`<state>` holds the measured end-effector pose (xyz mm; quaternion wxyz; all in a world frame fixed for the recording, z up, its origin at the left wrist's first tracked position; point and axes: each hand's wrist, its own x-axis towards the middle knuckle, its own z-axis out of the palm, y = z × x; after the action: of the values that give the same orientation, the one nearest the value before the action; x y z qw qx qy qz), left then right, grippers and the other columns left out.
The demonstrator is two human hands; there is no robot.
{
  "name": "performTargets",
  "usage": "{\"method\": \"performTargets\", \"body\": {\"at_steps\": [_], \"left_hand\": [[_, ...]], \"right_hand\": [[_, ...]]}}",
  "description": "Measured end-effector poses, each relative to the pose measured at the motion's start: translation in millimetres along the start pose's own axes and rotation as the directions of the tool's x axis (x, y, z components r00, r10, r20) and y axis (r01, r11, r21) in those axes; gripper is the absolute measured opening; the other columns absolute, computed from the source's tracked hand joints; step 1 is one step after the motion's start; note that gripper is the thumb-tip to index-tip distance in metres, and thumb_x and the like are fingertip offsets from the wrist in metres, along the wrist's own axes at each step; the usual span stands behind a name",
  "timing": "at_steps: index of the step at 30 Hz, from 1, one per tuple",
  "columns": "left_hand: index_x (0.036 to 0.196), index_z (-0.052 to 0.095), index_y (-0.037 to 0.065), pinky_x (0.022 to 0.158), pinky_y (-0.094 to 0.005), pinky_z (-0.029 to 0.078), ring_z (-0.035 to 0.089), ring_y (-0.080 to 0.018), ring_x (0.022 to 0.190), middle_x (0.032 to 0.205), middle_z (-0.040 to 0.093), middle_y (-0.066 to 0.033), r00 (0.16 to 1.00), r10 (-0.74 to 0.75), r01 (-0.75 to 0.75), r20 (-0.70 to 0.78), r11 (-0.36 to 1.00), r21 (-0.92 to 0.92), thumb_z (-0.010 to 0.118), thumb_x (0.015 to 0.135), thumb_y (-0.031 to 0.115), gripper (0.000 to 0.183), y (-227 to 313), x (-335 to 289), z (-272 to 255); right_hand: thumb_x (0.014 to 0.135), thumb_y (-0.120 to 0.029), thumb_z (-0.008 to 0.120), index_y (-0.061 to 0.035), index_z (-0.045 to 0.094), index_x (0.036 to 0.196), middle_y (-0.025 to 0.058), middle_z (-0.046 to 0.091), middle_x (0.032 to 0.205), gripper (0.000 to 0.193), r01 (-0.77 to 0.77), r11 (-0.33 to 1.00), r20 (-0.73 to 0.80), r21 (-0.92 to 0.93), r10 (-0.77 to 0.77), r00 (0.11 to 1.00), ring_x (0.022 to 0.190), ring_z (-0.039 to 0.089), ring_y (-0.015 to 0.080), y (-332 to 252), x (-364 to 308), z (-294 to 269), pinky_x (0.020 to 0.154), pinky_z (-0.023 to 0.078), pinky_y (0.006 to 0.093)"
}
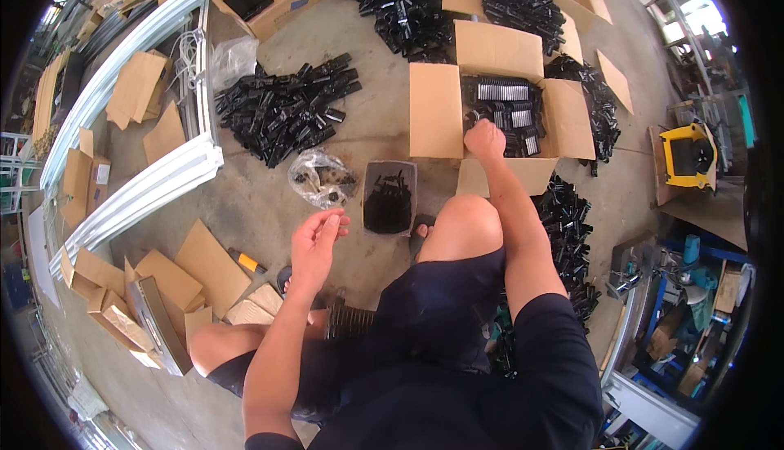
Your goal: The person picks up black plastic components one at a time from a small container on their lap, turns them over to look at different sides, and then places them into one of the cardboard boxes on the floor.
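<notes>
My right hand [486,138] is closed at the near left corner of an open cardboard box [434,111]. What its fingers hold, if anything, is hidden. Inside the box, black parts with light metallic strips [502,91] lie in neat rows, close to that hand. My left hand [317,238] hovers over the floor, fingers loosely bent and apart, with nothing visible in them. Just beyond it lies a clear plastic bag [322,179] with small dark pieces in it. Between my hands stands a grey bin [414,197] of small black pieces.
Loose black parts form heaps at the left [286,107], at the back [408,1] and beside my right arm [567,221]. White metal profiles [147,197] stretch along the left. Folded cardboard [212,266] and a yellow-handled tool [247,260] lie near my left knee. A yellow-framed object [688,156] stands far right.
</notes>
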<state>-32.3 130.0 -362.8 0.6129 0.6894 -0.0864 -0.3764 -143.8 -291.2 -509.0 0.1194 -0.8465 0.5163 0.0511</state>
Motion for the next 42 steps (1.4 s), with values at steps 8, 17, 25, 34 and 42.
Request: {"method": "performTargets", "body": {"at_steps": [8,17,25,34,42], "left_hand": [[0.124,0.069,0.000,0.089,-0.0286,0.052,0.068,-0.0130,0.094,0.109,0.074,-0.0094,0.998,0.050,-0.047,0.032,0.995,-0.093,0.060,0.106,0.022,0.029,19.0,-4.9,2.5],[0.143,0.056,0.004,0.097,-0.0366,0.051,0.065,-0.0202,0.113,0.141,0.062,-0.0133,0.948,0.306,-0.253,0.087,0.891,-0.378,0.054,0.109,0.032,0.044,62.2,-20.0,7.9],[0.127,0.066,0.006,0.096,-0.0400,0.053,0.067,-0.0186,0.107,0.117,0.073,-0.0076,0.950,0.311,-0.253,0.015,0.798,-0.548,0.055,0.108,0.027,0.030,55.8,-32.6,-30.3],[0.128,0.065,0.006,0.091,-0.0413,0.061,0.071,-0.0236,0.110,0.127,0.070,-0.0138,0.990,0.141,-0.124,-0.030,0.726,-0.677,0.056,0.108,0.023,0.028,15.8,-31.4,-43.4],[0.132,0.062,0.006,0.086,-0.0404,0.064,0.068,-0.0209,0.114,0.128,0.068,-0.0119,0.969,0.232,-0.122,0.081,0.741,-0.660,0.058,0.107,0.019,0.029,27.3,-31.5,-30.8]], "right_hand": [[0.099,-0.026,0.052,-0.0018,0.063,0.099,0.0106,0.067,0.082,0.026,-0.074,0.720,0.142,0.690,-0.035,0.989,0.059,0.062,0.0202,21.3,-16.5,-43.5,0.052,0.050,0.0368],[0.108,-0.032,0.053,-0.0089,0.066,0.116,-0.0025,0.058,0.071,0.027,-0.188,0.556,0.562,0.810,-0.643,0.520,0.055,0.052,0.0047,-140.3,-180.0,-220.5,0.046,0.037,0.0209],[0.111,-0.025,0.045,-0.0016,0.063,0.109,0.0042,0.068,0.082,0.029,-0.061,0.405,0.374,0.912,-0.762,0.529,0.059,0.063,0.0089,-197.4,-262.6,-169.5,0.046,0.048,0.0228],[0.109,-0.021,0.045,0.0015,0.061,0.108,0.0126,0.073,0.085,0.028,0.008,0.508,0.312,0.861,-0.541,0.781,0.061,0.068,0.0158,-178.4,-226.3,-129.4,0.050,0.055,0.0307],[0.108,-0.035,0.055,-0.0010,0.059,0.132,0.0131,0.070,0.107,0.042,-0.299,0.286,0.367,0.910,-0.223,0.903,0.093,0.068,0.0201,-108.6,-185.9,-105.7,0.070,0.060,0.0334]]}}
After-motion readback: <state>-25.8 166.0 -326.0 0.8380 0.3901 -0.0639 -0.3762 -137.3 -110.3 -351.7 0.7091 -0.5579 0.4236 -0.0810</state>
